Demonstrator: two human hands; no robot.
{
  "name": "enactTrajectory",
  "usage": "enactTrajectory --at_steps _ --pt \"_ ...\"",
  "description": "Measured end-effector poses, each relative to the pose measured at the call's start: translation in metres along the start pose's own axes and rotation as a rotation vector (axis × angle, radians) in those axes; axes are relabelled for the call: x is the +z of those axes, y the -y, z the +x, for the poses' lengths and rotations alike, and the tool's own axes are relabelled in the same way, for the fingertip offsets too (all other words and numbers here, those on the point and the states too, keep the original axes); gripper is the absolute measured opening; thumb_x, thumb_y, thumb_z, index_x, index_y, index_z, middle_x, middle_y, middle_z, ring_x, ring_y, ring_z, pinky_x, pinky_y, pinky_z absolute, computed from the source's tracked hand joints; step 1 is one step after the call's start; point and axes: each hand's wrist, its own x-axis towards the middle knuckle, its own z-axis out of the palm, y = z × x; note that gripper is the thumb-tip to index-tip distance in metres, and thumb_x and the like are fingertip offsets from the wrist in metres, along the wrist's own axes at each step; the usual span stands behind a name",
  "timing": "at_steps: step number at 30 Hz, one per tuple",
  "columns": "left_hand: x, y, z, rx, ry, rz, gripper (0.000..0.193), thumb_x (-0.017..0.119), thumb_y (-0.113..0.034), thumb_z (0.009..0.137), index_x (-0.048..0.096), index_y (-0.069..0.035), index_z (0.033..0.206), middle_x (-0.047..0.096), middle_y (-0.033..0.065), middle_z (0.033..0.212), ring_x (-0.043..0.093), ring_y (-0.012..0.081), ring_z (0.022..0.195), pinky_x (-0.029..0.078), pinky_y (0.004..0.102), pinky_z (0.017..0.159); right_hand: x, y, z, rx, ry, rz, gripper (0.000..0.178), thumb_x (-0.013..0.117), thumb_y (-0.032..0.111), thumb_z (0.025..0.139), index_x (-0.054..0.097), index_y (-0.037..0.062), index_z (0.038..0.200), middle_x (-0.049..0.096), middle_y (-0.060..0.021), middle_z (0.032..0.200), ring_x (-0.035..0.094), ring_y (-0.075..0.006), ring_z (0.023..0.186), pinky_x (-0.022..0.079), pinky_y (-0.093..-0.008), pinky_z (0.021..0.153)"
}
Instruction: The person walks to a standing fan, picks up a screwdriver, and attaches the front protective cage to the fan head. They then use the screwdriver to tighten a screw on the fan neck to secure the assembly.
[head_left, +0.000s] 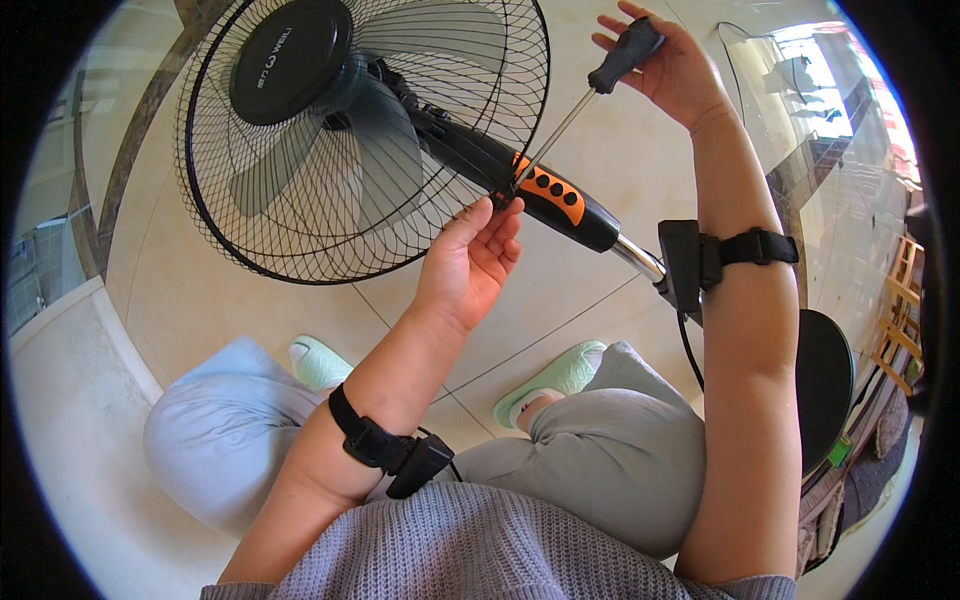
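Note:
A black pedestal fan with a round wire guard [290, 277] leans across the upper middle, its grey translucent blades [385, 160] showing through the wires. My left hand [455, 265] pinches the guard's rim at its lower right, by a small dark piece partly covered by the fingertips. In my right hand [680, 80] is a screwdriver [625, 52], its dark handle against the palm and thumb while the other fingers are spread. The metal shaft slants down left, and its tip meets the rim just above my left fingertips. Behind the tip lies the fan's orange control panel [553, 190] with dark buttons.
A silver pole [640, 258] runs from the fan body toward a dark round base [825, 385] beside my right arm. My knees and green slippers [550, 380] are below, on the tiled floor [500, 355]. Wooden racks [897, 320] stand at far right.

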Motion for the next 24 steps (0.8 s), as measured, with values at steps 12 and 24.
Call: enactTrajectory --at_steps 12,24 --pt "0.002 -0.003 -0.002 -0.042 -0.033 0.019 0.016 0.062 -0.017 0.080 0.059 -0.007 0.093 0.063 0.0080 0.094 0.059 0.0125 0.080 0.046 0.0252 0.067 0.005 0.003 -0.007 0.026 -0.100 -0.136 0.032 0.051 0.034 0.086 0.053 0.0064 0.102 0.060 -0.0110 0.097 0.062 -0.0194 0.087 0.052 -0.0273 0.076" --pt "-0.004 -0.004 -0.001 -0.051 0.026 0.016 0.016 0.062 -0.019 0.081 0.059 -0.008 0.092 0.063 0.0076 0.095 0.059 0.0141 0.083 0.045 0.0264 0.069 0.004 0.009 0.003 0.067 0.004 -0.005 0.040 0.048 0.036 0.085 0.044 0.0142 0.118 0.055 -0.0104 0.114 0.054 -0.0322 0.104 0.045 -0.0527 0.082"
